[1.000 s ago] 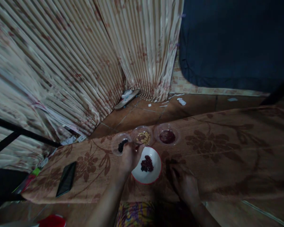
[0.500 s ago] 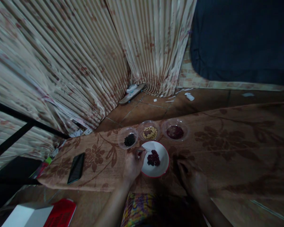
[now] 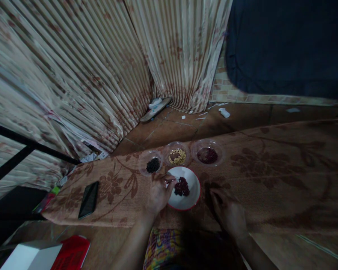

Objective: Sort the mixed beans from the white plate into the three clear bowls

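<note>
A white bowl (image 3: pixel 193 193) with a red rim holds a heap of dark red beans (image 3: pixel 181 186) on a brown flowered cloth (image 3: pixel 270 172). My left hand (image 3: pixel 159 192) rests at the bowl's left edge, fingers pinched on thin tweezers (image 3: pixel 173 180) that point at the beans. My right hand (image 3: pixel 228 212) lies on the cloth to the right of the bowl, dim, its fingers curled. Behind the bowl stand three clear cups: one with black beans (image 3: pixel 153 165), one with pale beans (image 3: pixel 177 156), one with dark red beans (image 3: pixel 207 155).
A black phone (image 3: pixel 88 199) lies on the cloth at the left. Striped curtains (image 3: pixel 101 67) hang behind, with a sandal (image 3: pixel 155 109) and scraps on the tiled floor. A dark cloth (image 3: pixel 287 48) covers the upper right. A red and white box (image 3: pixel 45 255) lies at the lower left.
My left hand drew back from the clear cups to the white bowl's left edge, the tweezers now over the red beans. The camera shifted. My right hand stayed put.
</note>
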`<state>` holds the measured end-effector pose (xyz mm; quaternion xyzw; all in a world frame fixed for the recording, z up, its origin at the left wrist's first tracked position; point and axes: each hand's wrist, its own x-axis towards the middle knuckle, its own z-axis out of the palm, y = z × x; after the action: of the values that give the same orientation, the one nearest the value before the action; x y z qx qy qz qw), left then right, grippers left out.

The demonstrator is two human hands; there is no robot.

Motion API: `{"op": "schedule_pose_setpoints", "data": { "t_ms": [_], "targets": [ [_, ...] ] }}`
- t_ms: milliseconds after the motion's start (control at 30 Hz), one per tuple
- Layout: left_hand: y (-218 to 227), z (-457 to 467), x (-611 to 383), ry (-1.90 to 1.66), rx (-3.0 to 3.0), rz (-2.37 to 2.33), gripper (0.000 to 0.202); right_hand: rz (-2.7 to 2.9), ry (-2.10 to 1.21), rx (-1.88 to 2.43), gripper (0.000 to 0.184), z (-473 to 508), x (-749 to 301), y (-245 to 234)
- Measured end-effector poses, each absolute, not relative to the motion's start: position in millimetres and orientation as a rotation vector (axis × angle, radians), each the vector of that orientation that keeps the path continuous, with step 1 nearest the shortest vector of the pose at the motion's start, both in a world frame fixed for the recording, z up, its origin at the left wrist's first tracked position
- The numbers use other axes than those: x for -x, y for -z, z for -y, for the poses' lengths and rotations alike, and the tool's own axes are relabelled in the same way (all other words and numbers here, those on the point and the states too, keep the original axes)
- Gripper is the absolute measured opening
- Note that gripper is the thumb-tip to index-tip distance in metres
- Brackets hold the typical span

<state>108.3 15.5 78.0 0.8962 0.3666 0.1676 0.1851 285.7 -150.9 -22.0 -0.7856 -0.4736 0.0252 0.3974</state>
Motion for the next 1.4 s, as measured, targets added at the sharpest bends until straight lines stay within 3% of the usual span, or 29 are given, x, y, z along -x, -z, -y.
{"op": "schedule_pose_setpoints", "data": {
  "t_ms": [1400],
  "targets": [
    [-77.7, -15.2, -109.1, -0.459, -2.543, -1.023, 0.015, 1.203, -0.097, 1.992, 0.024, 151.1, -286.1, 21.8]
  ]
}}
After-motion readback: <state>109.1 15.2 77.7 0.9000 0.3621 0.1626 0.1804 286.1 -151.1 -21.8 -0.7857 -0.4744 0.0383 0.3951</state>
